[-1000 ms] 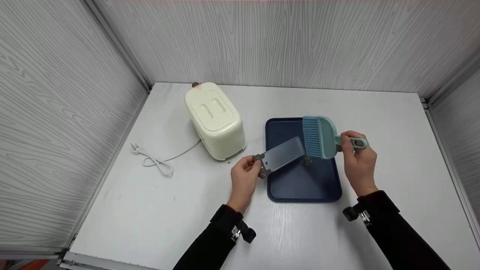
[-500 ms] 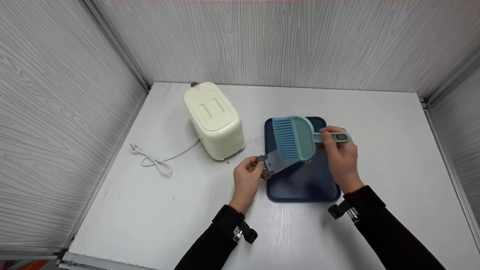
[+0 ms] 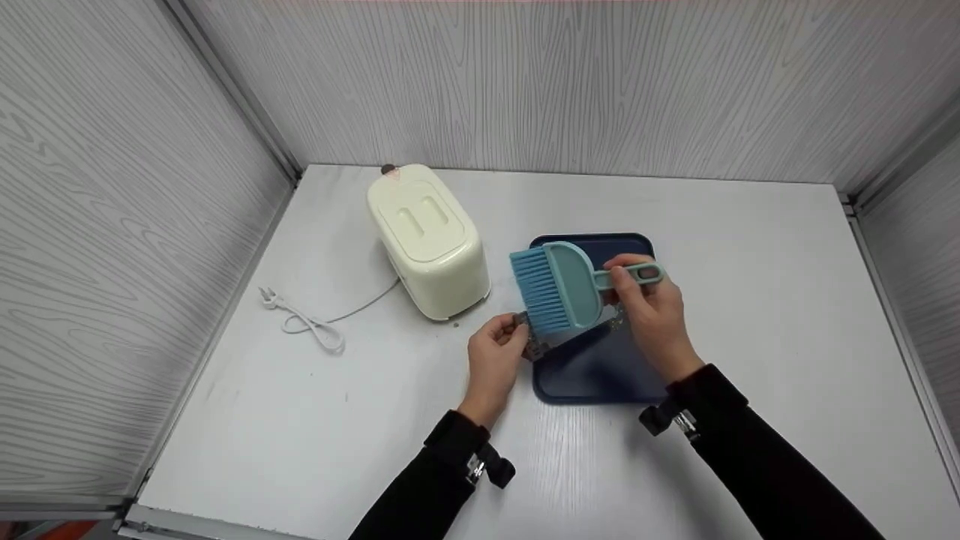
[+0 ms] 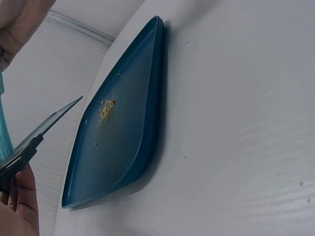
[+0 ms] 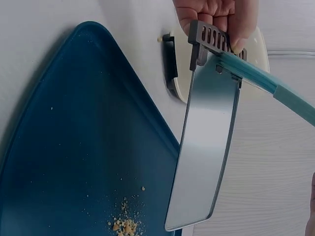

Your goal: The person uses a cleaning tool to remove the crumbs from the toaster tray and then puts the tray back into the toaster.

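My left hand (image 3: 495, 367) pinches the dark slotted end of a toaster crumb tray (image 5: 204, 137), a thin metal plate. It is held tilted above a dark blue serving tray (image 3: 600, 379). In the right wrist view the plate's surface looks bare. My right hand (image 3: 654, 319) grips the handle of a teal hand brush (image 3: 576, 283). Its blue bristles (image 5: 246, 69) meet the plate near the slotted end, hiding most of the plate in the head view. Below, a small heap of yellowish crumbs (image 4: 107, 109) lies on the blue tray.
A cream toaster (image 3: 427, 240) stands left of the blue tray. Its white cord and plug (image 3: 300, 315) lie on the white table (image 3: 315, 442) farther left. Small specks dot the tabletop. Wood-grain panels (image 3: 562, 90) enclose the back and sides.
My right hand has moved left with the brush, from beyond the crumb tray's free end across to its slotted end. The left hand has shifted slightly right, still holding the crumb tray.
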The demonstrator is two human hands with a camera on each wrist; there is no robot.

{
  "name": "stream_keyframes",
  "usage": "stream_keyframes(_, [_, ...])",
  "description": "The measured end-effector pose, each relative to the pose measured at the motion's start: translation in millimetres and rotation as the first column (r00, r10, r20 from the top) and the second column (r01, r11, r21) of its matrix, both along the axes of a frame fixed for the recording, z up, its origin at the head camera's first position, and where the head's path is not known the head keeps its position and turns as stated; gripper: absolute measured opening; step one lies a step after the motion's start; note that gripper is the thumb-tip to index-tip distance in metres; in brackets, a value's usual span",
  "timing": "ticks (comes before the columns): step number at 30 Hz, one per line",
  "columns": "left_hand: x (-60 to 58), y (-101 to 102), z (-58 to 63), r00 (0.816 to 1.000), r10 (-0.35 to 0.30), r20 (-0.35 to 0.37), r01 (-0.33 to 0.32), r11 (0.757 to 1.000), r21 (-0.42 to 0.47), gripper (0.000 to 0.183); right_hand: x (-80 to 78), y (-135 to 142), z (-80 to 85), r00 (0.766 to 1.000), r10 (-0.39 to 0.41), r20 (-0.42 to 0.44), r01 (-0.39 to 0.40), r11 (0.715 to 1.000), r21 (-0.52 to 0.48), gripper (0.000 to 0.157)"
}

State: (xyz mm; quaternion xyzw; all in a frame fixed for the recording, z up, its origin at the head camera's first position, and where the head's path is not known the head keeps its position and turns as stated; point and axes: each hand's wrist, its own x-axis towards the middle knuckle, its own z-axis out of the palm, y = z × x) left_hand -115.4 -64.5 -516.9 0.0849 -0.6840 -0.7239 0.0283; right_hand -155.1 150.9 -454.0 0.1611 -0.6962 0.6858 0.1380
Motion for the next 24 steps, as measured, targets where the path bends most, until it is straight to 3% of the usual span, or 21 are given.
stream_keyframes(13, [2.1, -1, 2.1, 1.0, -0.001, -0.015, 0.001, 1.0, 0.002, 0.017, -11.3, 13, -12.7, 0.997, -0.08, -0.021, 0.082, 0.982, 0.169, 0.021])
stream_keyframes(24, [2.4, -2, 2.8, 1.0, -0.008, -0.016, 0.008, 1.0, 0.023, 0.016, -14.4, 28, -11.4, 0.989, -0.145, 0.032, 0.136, 0.972, 0.189, 0.025])
